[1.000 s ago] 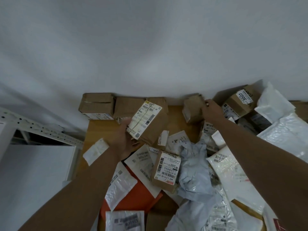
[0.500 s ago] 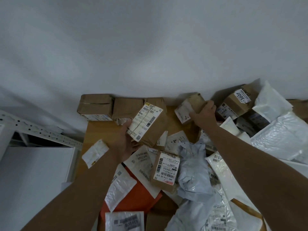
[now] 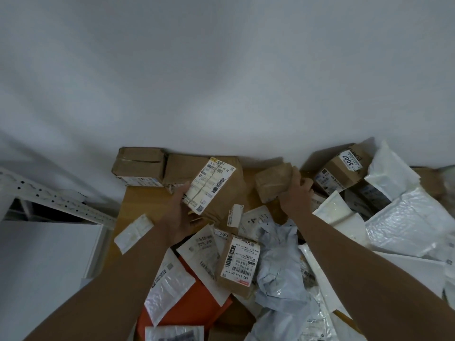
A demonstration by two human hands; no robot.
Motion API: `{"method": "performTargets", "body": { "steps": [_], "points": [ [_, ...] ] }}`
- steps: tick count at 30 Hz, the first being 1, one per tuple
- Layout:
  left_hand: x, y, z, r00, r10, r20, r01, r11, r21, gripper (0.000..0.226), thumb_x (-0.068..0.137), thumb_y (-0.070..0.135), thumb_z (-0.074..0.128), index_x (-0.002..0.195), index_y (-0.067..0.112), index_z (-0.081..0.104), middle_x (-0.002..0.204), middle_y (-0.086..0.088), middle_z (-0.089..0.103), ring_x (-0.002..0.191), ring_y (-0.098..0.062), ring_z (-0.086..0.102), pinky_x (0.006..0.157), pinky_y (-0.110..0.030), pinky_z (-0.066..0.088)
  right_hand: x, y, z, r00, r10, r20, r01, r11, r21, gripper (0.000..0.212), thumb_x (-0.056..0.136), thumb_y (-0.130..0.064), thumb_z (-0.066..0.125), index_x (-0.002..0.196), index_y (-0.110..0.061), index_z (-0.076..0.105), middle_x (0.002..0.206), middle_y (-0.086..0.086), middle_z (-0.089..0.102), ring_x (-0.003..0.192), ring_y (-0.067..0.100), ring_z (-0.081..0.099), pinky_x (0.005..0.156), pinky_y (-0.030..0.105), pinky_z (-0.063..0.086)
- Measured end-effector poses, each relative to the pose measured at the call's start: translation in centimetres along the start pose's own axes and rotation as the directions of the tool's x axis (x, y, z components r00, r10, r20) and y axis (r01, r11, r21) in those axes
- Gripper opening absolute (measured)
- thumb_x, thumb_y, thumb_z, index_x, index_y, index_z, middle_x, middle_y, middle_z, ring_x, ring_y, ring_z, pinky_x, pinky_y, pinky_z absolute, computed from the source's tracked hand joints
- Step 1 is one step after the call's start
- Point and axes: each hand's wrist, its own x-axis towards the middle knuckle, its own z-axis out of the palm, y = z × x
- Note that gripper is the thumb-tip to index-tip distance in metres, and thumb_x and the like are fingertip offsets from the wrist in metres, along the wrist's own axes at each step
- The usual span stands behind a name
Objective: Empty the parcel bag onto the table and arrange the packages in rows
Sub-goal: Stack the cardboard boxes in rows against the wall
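My left hand [image 3: 178, 215] grips a brown cardboard box with a long white label [image 3: 216, 188], held tilted above the wooden table [image 3: 142, 205]. My right hand [image 3: 296, 193] grips a small brown taped box [image 3: 272, 182], lifted near the far wall. Two brown boxes [image 3: 140, 164] stand side by side against the wall at the far left. In front of me lies a jumble of parcels: a labelled brown box [image 3: 240, 263], a crumpled pale blue bag [image 3: 280, 264], an orange envelope [image 3: 189, 306] and white mailers.
A brown box marked 3007 [image 3: 344, 168] and white padded mailers [image 3: 403, 217] pile up at the right. A small white mailer [image 3: 134, 233] lies near the table's left edge. A white metal shelf frame [image 3: 49, 193] stands to the left. The wall bounds the table's far side.
My right hand has lifted the small brown box and carried it left, turning it so its label no longer shows. My left hand keeps its labelled box in nearly the same place.
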Motion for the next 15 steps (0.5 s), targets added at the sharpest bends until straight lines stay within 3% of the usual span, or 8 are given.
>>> {"method": "performTargets", "body": {
  "steps": [2, 7, 10, 15],
  "points": [
    [-0.1, -0.1, -0.1, 1.000, 0.003, -0.010, -0.003, 1.000, -0.007, 0.051, 0.090, 0.058, 0.051, 0.120, 0.020, 0.069, 0.127, -0.011, 0.064, 0.116, -0.030, 0.057, 0.108, -0.048, 0.040, 0.0, -0.2, 0.5, 0.997, -0.072, -0.040, 0.073, 0.997, 0.021, 0.079, 0.085, -0.009, 0.064, 0.150, -0.022, 0.021, 0.125, 0.024, 0.036, 0.102, 0.039, 0.049, 0.088, 0.047, 0.053],
    [-0.3, -0.2, -0.8, 0.999, -0.009, -0.037, 0.007, 1.000, -0.028, 0.054, 0.089, 0.057, 0.055, 0.124, 0.019, 0.066, 0.128, -0.013, 0.064, 0.120, -0.031, 0.057, 0.108, -0.050, 0.040, -0.1, -1.1, 1.0, 1.000, -0.009, -0.026, 0.009, 1.000, 0.015, 0.043, 0.088, -0.015, 0.066, 0.125, -0.019, 0.044, 0.119, 0.017, 0.032, 0.096, 0.035, 0.053, 0.080, 0.045, 0.056],
    [-0.4, 0.0, -1.1, 0.999, 0.009, -0.037, -0.009, 1.000, -0.013, 0.055, 0.089, 0.058, 0.054, 0.127, 0.019, 0.063, 0.127, -0.011, 0.064, 0.123, -0.032, 0.056, 0.108, -0.051, 0.040, 0.3, -2.0, 1.4, 1.000, -0.022, -0.013, 0.022, 0.999, 0.024, 0.034, 0.092, -0.014, 0.060, 0.122, -0.018, 0.045, 0.114, 0.017, 0.038, 0.094, 0.036, 0.053, 0.078, 0.046, 0.055],
    [-0.5, 0.6, -1.2, 0.998, 0.015, -0.065, -0.015, 1.000, 0.000, 0.052, 0.090, 0.055, 0.055, 0.126, 0.019, 0.064, 0.128, -0.012, 0.064, 0.121, -0.030, 0.057, 0.107, -0.050, 0.041, 1.1, -4.0, 1.8, 0.996, -0.083, 0.021, 0.085, 0.994, -0.063, 0.025, 0.095, -0.015, 0.052, 0.120, -0.013, 0.051, 0.116, 0.015, 0.054, 0.101, 0.030, 0.055, 0.074, 0.033, 0.037]
  ]
}}
